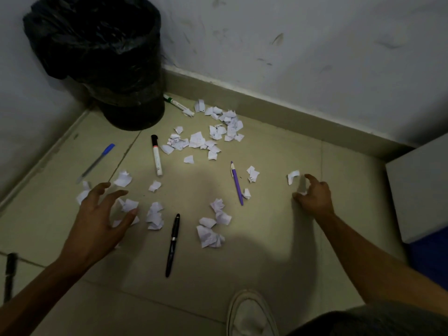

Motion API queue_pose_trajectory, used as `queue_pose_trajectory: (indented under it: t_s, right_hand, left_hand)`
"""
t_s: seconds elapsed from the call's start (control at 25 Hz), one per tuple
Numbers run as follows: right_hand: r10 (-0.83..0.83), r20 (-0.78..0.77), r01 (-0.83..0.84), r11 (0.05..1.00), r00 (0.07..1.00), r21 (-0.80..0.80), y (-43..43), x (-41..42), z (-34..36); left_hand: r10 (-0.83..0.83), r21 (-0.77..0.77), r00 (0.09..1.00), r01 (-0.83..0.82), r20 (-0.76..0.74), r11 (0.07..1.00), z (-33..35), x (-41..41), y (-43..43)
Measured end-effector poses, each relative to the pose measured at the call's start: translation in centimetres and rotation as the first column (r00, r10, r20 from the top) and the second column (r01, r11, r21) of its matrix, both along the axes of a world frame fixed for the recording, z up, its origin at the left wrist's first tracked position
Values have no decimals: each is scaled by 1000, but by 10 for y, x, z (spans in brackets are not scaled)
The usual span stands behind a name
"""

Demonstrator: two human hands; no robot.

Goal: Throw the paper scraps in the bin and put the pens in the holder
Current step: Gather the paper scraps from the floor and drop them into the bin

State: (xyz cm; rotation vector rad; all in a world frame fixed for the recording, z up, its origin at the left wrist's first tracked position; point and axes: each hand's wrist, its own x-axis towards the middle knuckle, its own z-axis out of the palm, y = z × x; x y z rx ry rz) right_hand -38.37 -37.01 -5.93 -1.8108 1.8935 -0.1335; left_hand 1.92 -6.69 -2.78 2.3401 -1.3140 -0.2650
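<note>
- A white shoe (252, 314) stands on the tiled floor (266, 251) at the near edge; a dark pen (9, 275) lies at the far left edge, blurred
- Just ahead a black pen (172, 244) lies between the two arms, with clumps of paper scraps (211, 232) on either side of it
- The left hand (97, 214) is spread wide, its fingers curved like a claw over crumpled pieces; the thumb tip is touching or just beside one, and the hand has hold of nothing that shows
- The right hand (314, 197) is low over the floor on the right, fingers curled under and the forefinger stretched toward a lone scrap (293, 177) without touching it; a bit of white shows under the curled fingers, and whether it is gripped cannot be told
- A purple pen (237, 183) lies between the hands, nearer the right one, with small pieces just beside it
- Farther on the left lie a white marker (156, 155) with a black cap and, well apart from it, a blue pen (97, 162)
- Beyond them the thickest heap (218, 129) of torn paper lies near the skirting
- A green marker (178, 105) lies just beside the foot of the bin (101, 57)
- The bin, lined with a black bag, stands in the corner against the scuffed wall (315, 44)
- A pale box (421, 190) sits at the right edge
</note>
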Motion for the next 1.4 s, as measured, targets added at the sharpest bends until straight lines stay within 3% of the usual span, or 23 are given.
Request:
queue_pose_trajectory:
  t_s: [0.12, 0.28, 0.48, 0.6, 0.76, 0.92, 1.04, 1.16, 1.28, 1.4]
  right_hand:
    - [148, 34, -146, 988, 988, -52, -23, 17, -3]
    - [421, -52, -417, 906, 906, 79, -38, 54, 11]
    - [707, -162, -697, 707, 689, 118, -25, 102, 10]
    - [786, -203, -790, 608, 584, 80, -2, 96, 7]
    - [780, -157, -785, 618, 605, 45, 31, 72, 5]
    - [769, -60, -768, 639, 637, 47, 80, 67, 8]
    - [763, 29, -764, 643, 645, 57, 123, 92, 4]
    - [701, 94, -707, 706, 707, 42, 138, 141, 0]
    - [652, 99, -657, 753, 752, 35, 122, 167, 16]
    - [664, -77, -641, 741, 743, 203, 119, 154, 31]
  left_hand:
    - [-2, -26, 1000, 1, -17, 1000, 2, 3, -1]
    - [7, -48, 999, -10, -53, 999, 6, 6, 2]
    - [-48, -54, 998, 45, -51, 998, 3, 12, 7]
    - [-25, -47, 997, 22, -67, 999, 4, 8, 8]
    - [-24, 24, 998, 25, -63, 999, -6, 14, 7]
    - [23, -5, 997, -24, -74, 1000, -6, 14, 5]
    - [104, 3, 989, -105, -100, 995, -3, 17, 7]
    - [149, 36, 984, -146, -99, 989, -4, 22, 13]
    - [195, 228, 981, -190, -1, 955, -1, 29, 23]
    - [274, 562, 961, -214, -24, 799, -6, 27, 32]
